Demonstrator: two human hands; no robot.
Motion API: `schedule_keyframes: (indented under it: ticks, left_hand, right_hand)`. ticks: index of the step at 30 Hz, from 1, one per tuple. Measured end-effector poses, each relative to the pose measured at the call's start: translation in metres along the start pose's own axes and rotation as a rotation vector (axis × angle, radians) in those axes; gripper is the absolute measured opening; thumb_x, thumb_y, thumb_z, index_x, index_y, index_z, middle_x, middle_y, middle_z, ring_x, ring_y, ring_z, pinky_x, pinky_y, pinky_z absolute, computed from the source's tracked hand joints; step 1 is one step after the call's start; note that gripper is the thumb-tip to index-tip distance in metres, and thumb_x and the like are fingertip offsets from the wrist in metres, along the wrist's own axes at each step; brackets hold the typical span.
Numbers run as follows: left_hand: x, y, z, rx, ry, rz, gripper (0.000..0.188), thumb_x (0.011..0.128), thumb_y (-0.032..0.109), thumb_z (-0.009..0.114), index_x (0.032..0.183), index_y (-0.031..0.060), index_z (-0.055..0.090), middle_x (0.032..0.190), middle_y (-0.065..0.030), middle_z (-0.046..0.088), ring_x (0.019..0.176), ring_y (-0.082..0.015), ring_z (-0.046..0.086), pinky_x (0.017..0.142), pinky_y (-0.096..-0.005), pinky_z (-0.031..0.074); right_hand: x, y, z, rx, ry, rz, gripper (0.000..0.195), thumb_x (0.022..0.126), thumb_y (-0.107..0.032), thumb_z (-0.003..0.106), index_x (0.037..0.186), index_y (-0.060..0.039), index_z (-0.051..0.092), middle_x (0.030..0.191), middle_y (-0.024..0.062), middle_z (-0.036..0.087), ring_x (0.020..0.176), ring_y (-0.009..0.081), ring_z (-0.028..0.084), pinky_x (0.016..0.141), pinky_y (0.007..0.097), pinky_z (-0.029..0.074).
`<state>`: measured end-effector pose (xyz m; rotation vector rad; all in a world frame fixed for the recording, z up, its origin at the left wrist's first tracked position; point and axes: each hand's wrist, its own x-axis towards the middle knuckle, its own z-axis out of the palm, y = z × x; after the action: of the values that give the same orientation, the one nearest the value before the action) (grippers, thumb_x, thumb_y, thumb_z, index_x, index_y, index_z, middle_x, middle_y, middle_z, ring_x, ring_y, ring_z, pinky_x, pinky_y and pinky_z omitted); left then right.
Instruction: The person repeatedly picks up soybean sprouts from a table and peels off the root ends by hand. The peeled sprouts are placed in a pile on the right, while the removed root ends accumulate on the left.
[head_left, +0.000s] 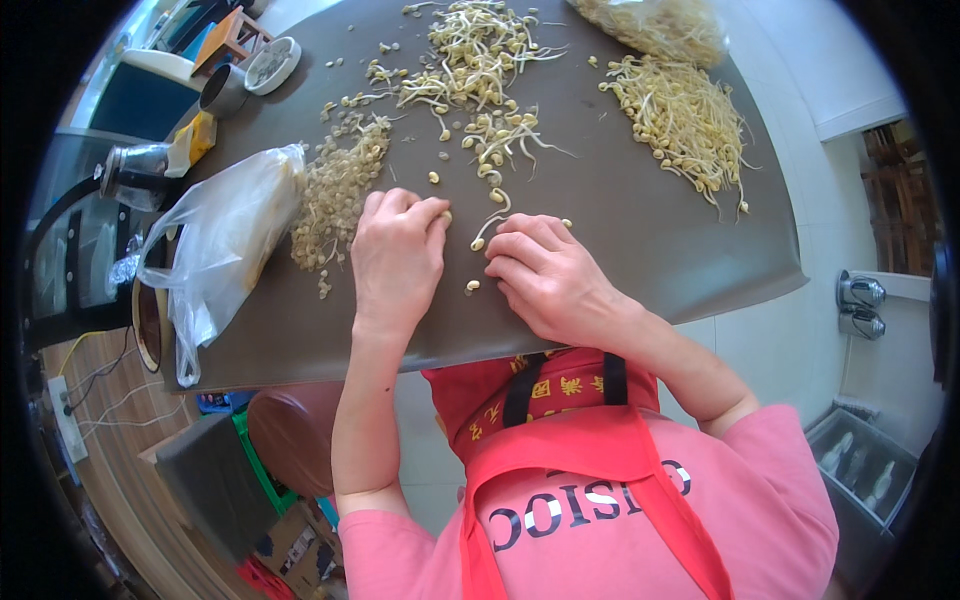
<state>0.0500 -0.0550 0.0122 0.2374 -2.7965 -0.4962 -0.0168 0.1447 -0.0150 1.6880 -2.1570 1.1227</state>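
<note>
My left hand (397, 259) is over the brown tabletop (637, 247), thumb and forefinger pinched on a yellow bean (447, 216). My right hand (551, 277) rests to its right with fingers curled; whether anything lies under them is hidden. Touching or just beyond its fingertips is a bean sprout (478, 244) with a pale root. A single bean (472, 286) sits between the hands, and another (433, 178) lies beyond my left hand. Left of that hand spreads a heap of seed hulls (330, 195). Farther off is a loose pile of sprouts (480, 52).
A denser sprout pile (682, 127) lies at the right, below a clear bag of sprouts (660, 26). On the left are a white plastic bag (232, 232), a white bowl (273, 66), a metal cup (223, 91) and a glass jar (139, 176). A round brown stool (292, 435) stands below.
</note>
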Motion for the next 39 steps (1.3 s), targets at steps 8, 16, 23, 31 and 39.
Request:
schedule_keyframes:
  ticks: [8,16,23,31,39]
  left_hand:
    - [-0.012,0.013,0.002,-0.581,-0.071,-0.108,0.029,0.087,-0.007,0.067,0.114,-0.0019,0.075,0.083,-0.0065,0.066,0.070,-0.0124,0.063,0.063,-0.0281,0.052]
    - [-0.019,0.004,-0.002,-0.959,-0.162,-0.293,0.043,0.086,-0.012,0.062,0.125,0.0013,0.073,0.088,-0.0007,0.060,0.076,-0.0060,0.061,0.070,-0.0231,0.052]
    - [-0.018,0.000,0.002,-0.729,0.137,-0.248,0.039,0.084,-0.013,0.064,0.116,0.0041,0.077,0.099,-0.0047,0.066,0.080,-0.0096,0.064,0.073,-0.0252,0.053]
    - [-0.053,0.011,-0.010,-0.284,0.025,-0.079,0.018,0.083,0.008,0.079,0.101,0.0069,0.078,0.105,-0.0089,0.067,0.101,-0.0280,0.061,0.089,-0.0412,0.048]
    - [-0.070,0.003,0.000,-0.161,0.064,-0.060,0.017,0.079,0.003,0.077,0.095,0.0078,0.073,0.101,-0.0080,0.064,0.096,-0.0293,0.062,0.089,-0.0420,0.047]
  right_hand:
    - [-0.005,0.007,-0.001,-0.036,0.148,0.123,0.013,0.075,0.001,0.072,0.087,-0.0009,0.067,0.095,0.0103,0.066,0.099,0.0309,0.063,0.089,0.0432,0.049]
    - [-0.004,0.007,-0.001,-0.066,0.219,0.183,0.016,0.075,0.001,0.071,0.090,-0.0024,0.067,0.100,0.0106,0.065,0.100,0.0313,0.061,0.088,0.0430,0.047]
    - [-0.001,0.004,-0.001,-0.079,0.184,0.139,0.025,0.074,0.001,0.071,0.098,-0.0025,0.068,0.110,0.0121,0.065,0.111,0.0328,0.060,0.095,0.0449,0.046]
    - [0.003,-0.004,0.002,0.000,-0.131,-0.034,0.036,0.076,-0.001,0.070,0.112,-0.0018,0.069,0.126,0.0115,0.064,0.132,0.0325,0.054,0.112,0.0527,0.038]
    - [0.000,0.005,0.000,-0.137,0.009,0.029,0.020,0.071,-0.004,0.070,0.090,0.0030,0.068,0.106,0.0122,0.064,0.115,0.0319,0.058,0.102,0.0467,0.044]
